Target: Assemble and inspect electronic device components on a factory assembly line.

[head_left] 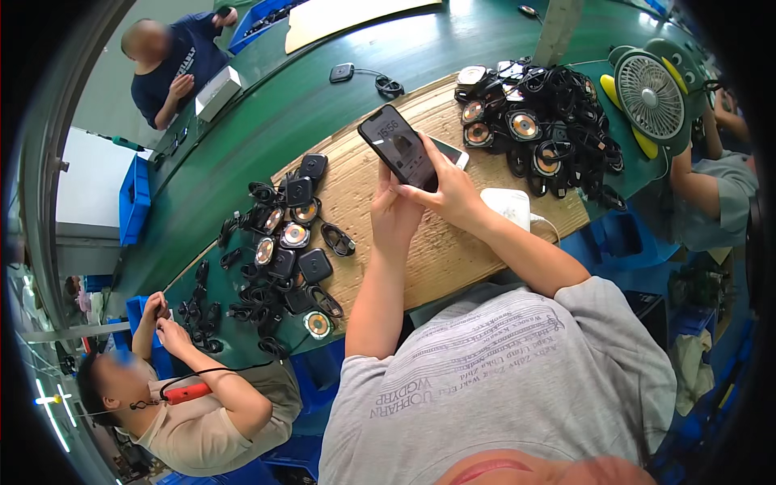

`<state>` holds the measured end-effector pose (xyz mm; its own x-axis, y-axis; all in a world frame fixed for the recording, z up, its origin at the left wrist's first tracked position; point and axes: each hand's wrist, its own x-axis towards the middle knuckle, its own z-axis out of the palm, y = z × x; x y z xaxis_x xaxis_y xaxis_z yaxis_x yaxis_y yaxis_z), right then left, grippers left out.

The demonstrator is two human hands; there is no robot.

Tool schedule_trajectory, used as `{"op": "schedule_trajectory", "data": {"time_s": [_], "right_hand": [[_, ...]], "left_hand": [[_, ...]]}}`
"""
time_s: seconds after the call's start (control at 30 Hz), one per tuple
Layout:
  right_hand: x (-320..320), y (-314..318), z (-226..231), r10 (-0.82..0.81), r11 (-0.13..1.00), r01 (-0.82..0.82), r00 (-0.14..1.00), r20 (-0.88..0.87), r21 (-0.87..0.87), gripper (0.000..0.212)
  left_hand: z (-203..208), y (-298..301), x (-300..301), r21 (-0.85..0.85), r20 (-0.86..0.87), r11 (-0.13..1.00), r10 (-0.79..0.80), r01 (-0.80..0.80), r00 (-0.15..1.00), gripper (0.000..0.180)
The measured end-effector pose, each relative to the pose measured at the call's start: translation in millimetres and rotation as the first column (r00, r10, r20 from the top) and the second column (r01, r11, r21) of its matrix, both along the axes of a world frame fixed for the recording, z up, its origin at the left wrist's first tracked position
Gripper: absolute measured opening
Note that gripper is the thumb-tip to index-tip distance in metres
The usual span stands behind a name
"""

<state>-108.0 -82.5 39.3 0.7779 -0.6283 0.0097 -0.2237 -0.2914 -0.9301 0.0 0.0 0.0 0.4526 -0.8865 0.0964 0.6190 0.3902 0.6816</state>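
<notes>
A dark smartphone [394, 145] with its screen lit is held tilted above the wooden board [396, 279]. My left hand [392, 212] is closed round its lower end. My right hand [447, 187] grips its right edge, the thumb near the bottom of the screen. Behind my right hand lies a second phone [454, 153] with a light edge, partly hidden by the fingers. A white rounded box [508, 204] with a white cable rests beside my right forearm.
Heaps of black cabled round chargers, a left pile [295, 234] and a right pile [525, 125], flank the board. A green fan [649, 95] stands far right on the green table [210, 182]. Co-workers sit at left and right; another person [174, 69] stands across the table.
</notes>
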Motion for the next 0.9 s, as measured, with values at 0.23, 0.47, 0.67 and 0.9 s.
{"op": "schedule_trajectory", "data": {"time_s": [0.23,0.47,0.67,0.9], "right_hand": [[13,-24,-4,-0.034,0.849,-0.016,0.996,-0.084,-0.528,0.082],[130,-143,-9,-0.016,0.793,-0.127,0.973,-0.229,-0.596,0.058],[189,-188,-64,-0.006,0.555,-0.243,0.955,-0.296,-0.796,0.042],[62,-179,79,-0.172,0.697,0.031,0.977,-0.126,-0.716,0.040]], "left_hand": [[-3,-1,21,-0.102,-0.357,0.994,-0.075,0.042,0.931,0.066],[-17,-7,27,0.097,-0.406,0.989,0.145,-0.115,0.902,0.062],[-3,-16,17,0.055,-0.319,0.998,0.057,-0.042,0.946,0.070],[-8,-11,19,0.067,-0.364,0.990,0.143,-0.128,0.920,0.063]]}}
